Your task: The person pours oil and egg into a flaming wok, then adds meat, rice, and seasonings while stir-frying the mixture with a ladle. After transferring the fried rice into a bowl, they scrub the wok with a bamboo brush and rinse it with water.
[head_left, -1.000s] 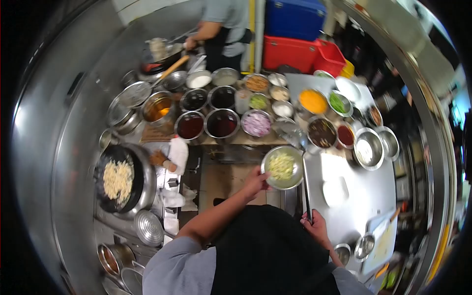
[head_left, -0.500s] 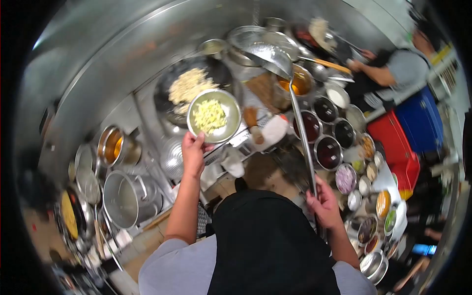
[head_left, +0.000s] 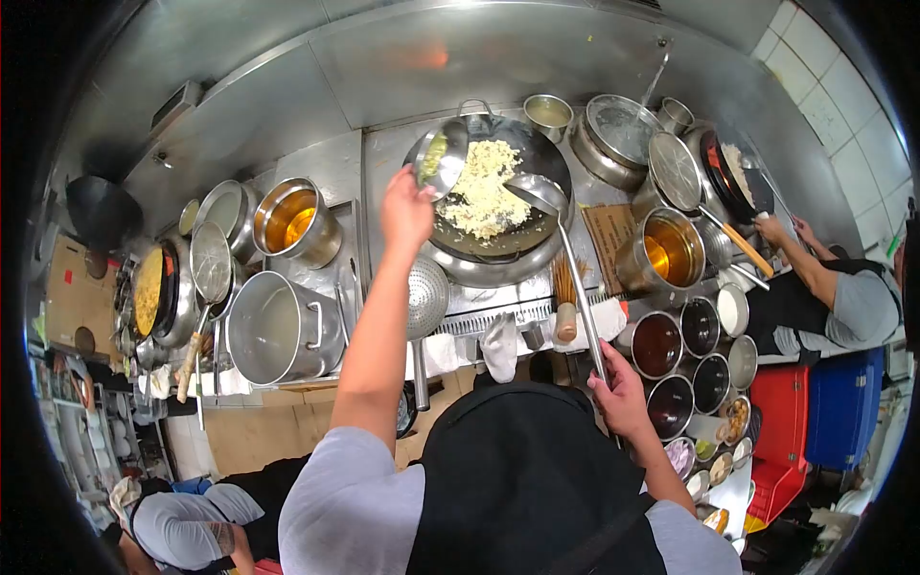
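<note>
My left hand (head_left: 407, 209) grips the rim of a small metal bowl (head_left: 452, 163) and holds it tilted over the left side of a black wok (head_left: 548, 158). Chopped pale-green pieces (head_left: 433, 158) lie inside the bowl. In the wok is a spread of pale yellow, crumbly food (head_left: 484, 192), perhaps rice or egg. My right hand (head_left: 623, 395) is closed around the long handle of a metal ladle (head_left: 579, 287). The ladle's bowl rests in or just above the wok's right side, next to the food.
Pots of orange liquid (head_left: 309, 228) stand left and right of the wok. A large pot (head_left: 273, 331), a perforated skimmer (head_left: 427, 297) and a bamboo brush (head_left: 566, 311) are nearby. Sauce containers (head_left: 671, 402) line the right. Another person (head_left: 843, 297) works at a wok; one more (head_left: 206, 522) is lower left.
The bowl has gone from level in front of the wok to tilted over it. The ladle's bowl has come down from the right to the wok. The head view has shifted.
</note>
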`<state>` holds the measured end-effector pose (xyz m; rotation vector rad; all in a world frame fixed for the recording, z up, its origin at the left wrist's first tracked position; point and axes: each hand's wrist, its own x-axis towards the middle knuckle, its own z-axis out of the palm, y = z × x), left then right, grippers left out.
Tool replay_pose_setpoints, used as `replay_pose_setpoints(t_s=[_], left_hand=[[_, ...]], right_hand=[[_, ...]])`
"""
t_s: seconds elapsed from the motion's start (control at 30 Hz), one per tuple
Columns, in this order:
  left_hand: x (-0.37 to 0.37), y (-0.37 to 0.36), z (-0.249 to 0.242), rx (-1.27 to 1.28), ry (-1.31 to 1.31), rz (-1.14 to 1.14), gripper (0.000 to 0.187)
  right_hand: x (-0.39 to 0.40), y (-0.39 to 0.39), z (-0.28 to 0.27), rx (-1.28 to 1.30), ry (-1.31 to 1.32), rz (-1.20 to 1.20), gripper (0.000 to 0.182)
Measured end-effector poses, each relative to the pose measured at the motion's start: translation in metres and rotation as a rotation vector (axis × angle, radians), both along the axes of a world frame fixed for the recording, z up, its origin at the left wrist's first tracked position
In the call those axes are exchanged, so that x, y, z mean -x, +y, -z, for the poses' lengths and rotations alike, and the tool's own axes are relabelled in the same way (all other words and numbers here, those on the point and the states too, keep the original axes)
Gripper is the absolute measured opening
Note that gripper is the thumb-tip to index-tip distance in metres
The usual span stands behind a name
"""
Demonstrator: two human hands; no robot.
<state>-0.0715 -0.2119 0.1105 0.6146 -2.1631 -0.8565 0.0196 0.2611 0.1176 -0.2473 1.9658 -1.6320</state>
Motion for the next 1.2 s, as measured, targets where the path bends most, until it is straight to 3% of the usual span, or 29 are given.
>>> replay_pose_setpoints(t_s=[0.07,0.13,0.3,0.37,0.4,0.5,0.57,0.63,0.7,0.77,0.83,0.9,1.0,1.2], left_hand=[[0.034,0.006,0.022,0.095,-0.133,-0.01,0.016],[0.053,0.01,0.024,0.177,-0.32,-0.037,0.017],[0.067,0.015,0.015,0.207,-0.253,-0.213,0.017],[0.059,0.026,0.029,0.409,-0.239,-0.027,0.021],[0.046,0.041,0.003,0.396,-0.497,0.171,0.024],[0.025,0.042,0.01,0.228,-0.252,-0.068,0.023],[-0.002,0.045,0.013,0.19,-0.193,-0.186,0.025],[-0.036,0.049,0.029,0.175,-0.114,-0.227,0.025],[-0.078,0.068,0.035,-0.359,-0.354,-0.277,0.022],[-0.118,0.121,0.027,-0.806,0.013,-0.247,0.017],[-0.168,0.155,0.045,-1.121,0.171,-0.288,0.012],[-0.205,0.193,0.039,-1.314,0.322,-0.329,0.019],[-0.26,0.23,0.044,-1.377,0.465,-0.398,0.018],[-0.342,0.269,0.044,-1.215,0.769,-0.586,0.018]], right_hand=[[0.018,0.006,0.014,-0.067,0.183,-0.035,0.068],[0.037,0.004,0.007,-0.106,0.208,-0.061,0.068],[0.091,0.002,-0.011,-0.273,0.3,-0.182,0.068],[0.111,-0.001,-0.006,-0.276,0.384,-0.238,0.069],[0.122,-0.008,-0.009,-0.266,0.407,-0.276,0.07],[0.151,-0.008,-0.002,-0.223,0.336,-0.368,0.073],[0.168,-0.004,0.006,-0.25,0.126,-0.395,0.074],[0.178,0.01,0.032,-0.243,0.244,-0.437,0.076],[0.185,0.014,0.038,-0.298,0.358,-0.43,0.077],[0.182,0.011,0.03,-0.212,0.271,-0.463,0.076],[0.179,0.007,0.038,0.102,-0.156,-0.308,0.076],[0.178,0.0,0.04,0.161,-0.19,-0.345,0.078],[0.172,-0.012,0.027,0.367,-0.288,-0.362,0.08],[0.143,-0.026,-0.034,0.446,-0.746,-0.898,0.081]])
